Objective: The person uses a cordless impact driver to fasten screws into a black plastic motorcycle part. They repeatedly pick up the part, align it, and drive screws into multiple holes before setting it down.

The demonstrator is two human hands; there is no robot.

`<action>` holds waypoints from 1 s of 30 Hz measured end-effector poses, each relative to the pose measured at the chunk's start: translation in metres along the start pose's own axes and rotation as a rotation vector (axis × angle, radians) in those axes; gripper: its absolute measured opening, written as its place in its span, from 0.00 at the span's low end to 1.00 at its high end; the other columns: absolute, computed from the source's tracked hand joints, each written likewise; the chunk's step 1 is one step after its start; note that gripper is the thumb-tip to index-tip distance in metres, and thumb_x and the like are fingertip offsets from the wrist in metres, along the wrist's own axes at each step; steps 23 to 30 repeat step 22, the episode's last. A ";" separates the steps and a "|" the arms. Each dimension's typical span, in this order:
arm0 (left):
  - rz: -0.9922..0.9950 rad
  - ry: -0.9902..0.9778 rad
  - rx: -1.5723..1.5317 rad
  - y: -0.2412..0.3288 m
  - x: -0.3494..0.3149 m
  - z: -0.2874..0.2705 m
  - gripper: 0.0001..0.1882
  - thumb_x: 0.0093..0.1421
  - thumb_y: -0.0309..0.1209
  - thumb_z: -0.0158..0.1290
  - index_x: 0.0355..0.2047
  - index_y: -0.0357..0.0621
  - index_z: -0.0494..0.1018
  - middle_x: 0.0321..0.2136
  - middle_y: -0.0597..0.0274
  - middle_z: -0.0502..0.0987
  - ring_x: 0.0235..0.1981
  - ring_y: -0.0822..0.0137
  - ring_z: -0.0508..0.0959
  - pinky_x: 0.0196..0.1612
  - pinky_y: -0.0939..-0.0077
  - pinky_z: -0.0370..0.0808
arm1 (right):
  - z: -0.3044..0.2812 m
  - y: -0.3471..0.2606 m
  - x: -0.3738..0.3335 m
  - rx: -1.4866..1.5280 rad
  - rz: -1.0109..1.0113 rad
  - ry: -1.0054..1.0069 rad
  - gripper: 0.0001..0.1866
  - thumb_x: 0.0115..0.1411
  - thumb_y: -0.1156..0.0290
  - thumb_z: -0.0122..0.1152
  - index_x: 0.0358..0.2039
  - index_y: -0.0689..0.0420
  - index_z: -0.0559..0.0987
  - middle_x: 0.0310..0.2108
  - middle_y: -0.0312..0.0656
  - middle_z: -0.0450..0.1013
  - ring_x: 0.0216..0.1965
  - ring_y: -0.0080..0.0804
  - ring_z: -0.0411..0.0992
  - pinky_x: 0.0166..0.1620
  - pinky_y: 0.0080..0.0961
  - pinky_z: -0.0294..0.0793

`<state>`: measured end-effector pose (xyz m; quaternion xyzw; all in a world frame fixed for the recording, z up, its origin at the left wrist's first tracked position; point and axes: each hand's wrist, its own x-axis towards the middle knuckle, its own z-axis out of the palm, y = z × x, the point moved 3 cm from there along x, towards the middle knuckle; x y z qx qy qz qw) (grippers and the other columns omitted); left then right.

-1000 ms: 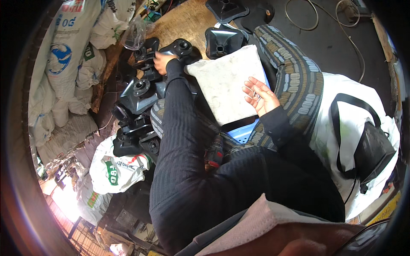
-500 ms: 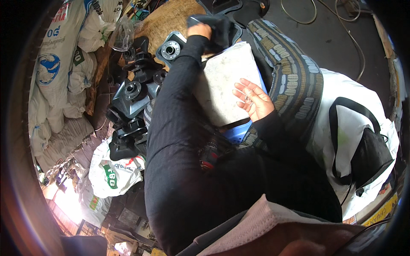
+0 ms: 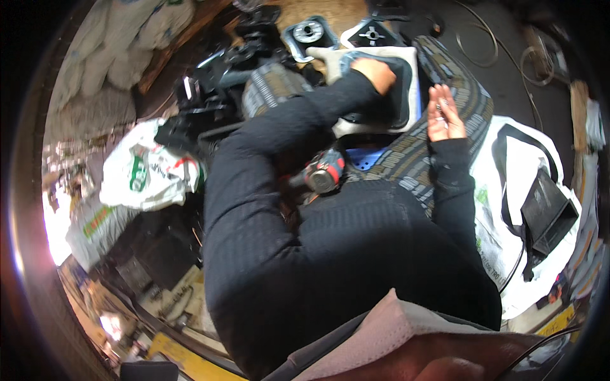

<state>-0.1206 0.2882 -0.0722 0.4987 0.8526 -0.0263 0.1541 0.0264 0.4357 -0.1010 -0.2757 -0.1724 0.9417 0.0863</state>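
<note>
My left hand is closed on a black square plastic part with a raised rim; its fingertips are hidden. The part rests on a worn white board, which lies over a blue plastic basket. To the right of the board, my right hand is held palm up. Small shiny screws lie against its fingers, too small to make out well. A red and black cordless drill sits just below the board, between my arms.
Two more black plates with metal centres lie beyond the board, and a pile of black parts is at left. A patterned cushion curves round my right side. White bags flank me; a loose hose lies far right.
My left hand has brought the black part from behind the board onto it. My right hand has moved right, off the board. The view has shifted and now shows the drill.
</note>
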 end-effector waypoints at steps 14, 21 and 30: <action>-1.279 0.029 -0.317 -0.216 -0.461 0.149 0.17 0.48 0.46 0.53 0.35 0.57 0.80 0.36 0.55 0.79 0.39 0.53 0.79 0.46 0.61 0.75 | -0.038 0.066 -0.009 0.018 0.446 -0.110 0.17 0.64 0.78 0.44 0.53 0.66 0.67 0.50 0.48 0.70 0.51 0.37 0.71 0.47 0.30 0.78; -1.425 -0.075 -0.189 -0.195 -0.428 0.241 0.27 0.50 0.46 0.58 0.52 0.63 0.70 0.56 0.59 0.67 0.50 0.53 0.74 0.51 0.60 0.71 | -0.021 0.043 -0.022 -0.256 0.278 0.012 0.22 0.60 0.84 0.46 0.56 0.65 0.64 0.56 0.48 0.65 0.59 0.39 0.63 0.55 0.28 0.72; -1.377 -0.089 -0.154 -0.210 -0.433 0.253 0.29 0.49 0.47 0.58 0.53 0.63 0.69 0.57 0.58 0.65 0.50 0.52 0.73 0.51 0.59 0.71 | -0.020 0.041 -0.023 -0.279 0.272 -0.005 0.22 0.61 0.83 0.46 0.57 0.63 0.64 0.56 0.46 0.65 0.59 0.39 0.63 0.55 0.28 0.72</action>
